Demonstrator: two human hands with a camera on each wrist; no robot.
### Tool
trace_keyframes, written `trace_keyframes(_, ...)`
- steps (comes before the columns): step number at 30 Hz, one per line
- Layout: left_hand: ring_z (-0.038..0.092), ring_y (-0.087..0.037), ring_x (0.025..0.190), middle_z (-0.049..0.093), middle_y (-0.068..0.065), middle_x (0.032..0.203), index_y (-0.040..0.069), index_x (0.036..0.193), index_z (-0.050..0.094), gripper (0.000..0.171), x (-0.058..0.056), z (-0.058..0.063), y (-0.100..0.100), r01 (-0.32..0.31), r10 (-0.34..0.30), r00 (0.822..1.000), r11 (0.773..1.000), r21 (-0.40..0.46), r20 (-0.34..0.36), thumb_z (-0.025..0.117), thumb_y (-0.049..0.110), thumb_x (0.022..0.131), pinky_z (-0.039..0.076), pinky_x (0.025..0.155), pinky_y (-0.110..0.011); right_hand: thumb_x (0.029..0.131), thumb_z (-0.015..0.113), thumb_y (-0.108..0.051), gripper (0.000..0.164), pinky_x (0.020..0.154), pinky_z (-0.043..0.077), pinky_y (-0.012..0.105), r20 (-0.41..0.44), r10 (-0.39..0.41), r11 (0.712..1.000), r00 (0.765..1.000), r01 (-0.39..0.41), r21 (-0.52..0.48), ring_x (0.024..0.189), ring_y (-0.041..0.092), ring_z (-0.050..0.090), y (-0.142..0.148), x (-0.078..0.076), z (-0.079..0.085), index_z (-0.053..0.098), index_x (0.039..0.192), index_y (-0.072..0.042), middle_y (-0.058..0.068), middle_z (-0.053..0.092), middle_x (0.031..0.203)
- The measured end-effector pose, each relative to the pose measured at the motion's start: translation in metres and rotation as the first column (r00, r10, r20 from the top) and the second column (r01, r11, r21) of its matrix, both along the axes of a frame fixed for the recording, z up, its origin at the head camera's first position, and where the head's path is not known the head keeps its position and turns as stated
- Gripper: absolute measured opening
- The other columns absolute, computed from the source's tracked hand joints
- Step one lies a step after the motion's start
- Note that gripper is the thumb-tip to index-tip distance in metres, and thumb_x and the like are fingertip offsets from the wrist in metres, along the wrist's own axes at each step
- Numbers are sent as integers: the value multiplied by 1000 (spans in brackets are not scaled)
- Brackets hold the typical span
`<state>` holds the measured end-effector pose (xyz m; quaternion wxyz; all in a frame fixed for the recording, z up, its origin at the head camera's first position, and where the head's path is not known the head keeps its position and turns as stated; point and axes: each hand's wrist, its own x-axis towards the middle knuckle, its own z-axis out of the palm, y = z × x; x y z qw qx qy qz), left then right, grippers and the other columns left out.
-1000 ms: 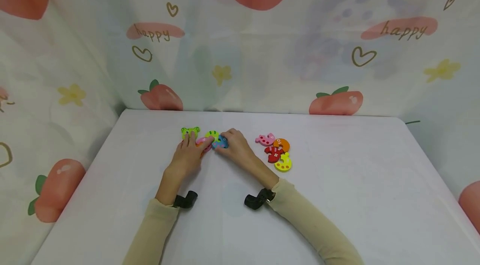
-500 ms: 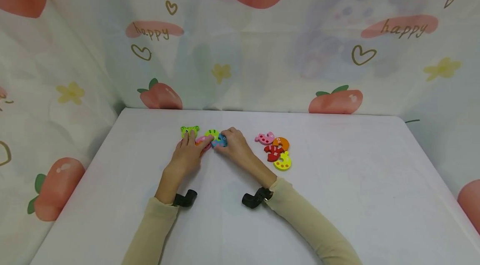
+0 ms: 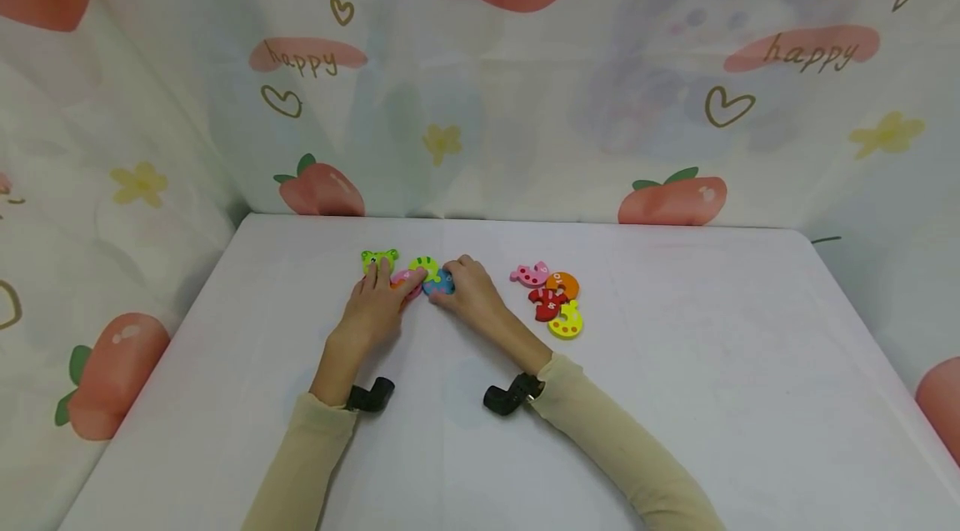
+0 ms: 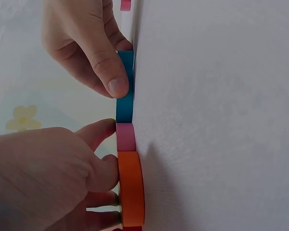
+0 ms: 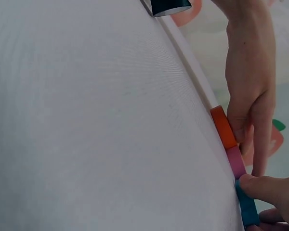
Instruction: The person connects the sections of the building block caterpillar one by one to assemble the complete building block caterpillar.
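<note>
My right hand point(image 3: 474, 295) pinches a blue puzzle piece point(image 4: 125, 109) between thumb and fingers at the right end of a joined row of flat, painted pieces. Left of it, my left hand point(image 3: 372, 306) rests with spread fingertips on the row. A pink piece point(image 4: 125, 137) sits against the blue one, with an orange piece point(image 4: 131, 187) beyond it in the left wrist view. Above the blue piece in the head view lies a green striped piece point(image 3: 424, 265). A green animal-head piece point(image 3: 380, 258) marks the row's left end. My left hand hides part of the row.
To the right lies a second cluster: a spotted pink piece point(image 3: 531, 274), an orange piece point(image 3: 563, 285), a red piece point(image 3: 547, 305) and a yellow piece point(image 3: 566, 322). The white table point(image 3: 712, 373) ends at a patterned cloth backdrop point(image 3: 525, 114).
The scene has shifted slightly upward in the head view. Both hands and the pieces keep the same places relative to each other.
</note>
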<state>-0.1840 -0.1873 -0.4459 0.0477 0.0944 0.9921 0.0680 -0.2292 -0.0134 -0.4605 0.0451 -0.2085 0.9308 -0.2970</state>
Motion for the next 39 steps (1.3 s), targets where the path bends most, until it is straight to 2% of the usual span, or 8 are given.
trace_keyframes(7,24,-62,137,25,-42,148,22,143,46,42,-1,1,2,-7,8,1000,995,102,-11,47,17,101,28,112,-65,88,71,-32,64,104,49,39,39,94,994,995,-96,61,120,28,53,16,14,6,48,139,-1,17,53,136)
trace_keyframes(11,17,-62,140,22,-43,149,22,141,48,40,-5,2,10,-72,66,997,987,145,43,47,27,102,24,111,-71,88,72,-34,66,103,50,40,31,125,986,992,-128,106,126,27,52,36,34,14,47,142,-7,12,54,139)
trace_keyframes(15,13,-59,143,20,-40,151,20,138,50,44,-10,3,19,-157,143,985,973,170,94,47,42,100,21,109,-74,86,73,-33,62,100,52,42,25,146,983,989,-148,105,127,26,52,63,56,25,50,140,-11,9,57,136)
trace_keyframes(20,13,-57,144,19,-42,150,17,134,48,50,-12,6,27,-202,188,977,968,152,103,50,50,97,23,107,-75,85,75,-29,59,99,52,44,-35,135,987,990,-131,95,125,26,54,101,73,29,53,137,-10,9,60,132)
trace_keyframes(23,14,-57,143,21,-39,152,17,133,47,49,-12,6,30,-211,199,975,968,137,95,52,49,96,23,106,-76,85,74,-28,58,99,51,47,-57,102,992,993,-97,80,123,27,54,122,75,31,54,136,-9,9,61,131)
trace_keyframes(27,14,-50,147,22,-20,160,16,139,45,52,-11,3,32,-192,183,980,971,141,75,53,45,97,21,105,-78,86,74,-26,56,98,52,49,-42,61,996,997,-58,62,120,29,55,144,69,33,55,135,-7,11,62,128)
trace_keyframes(30,13,-44,149,23,-10,162,14,145,40,56,-10,1,35,-159,150,987,975,158,62,52,43,98,19,104,-80,86,73,-24,54,96,52,50,-17,63,996,998,-62,70,118,32,55,157,62,38,56,134,-5,14,63,126)
trace_keyframes(39,16,-41,150,31,-7,160,18,149,39,54,-7,-5,37,-129,124,991,983,132,43,49,39,100,16,104,-79,87,72,-24,48,91,55,48,99,99,988,990,-110,109,112,33,60,186,49,51,60,128,-4,15,65,122)
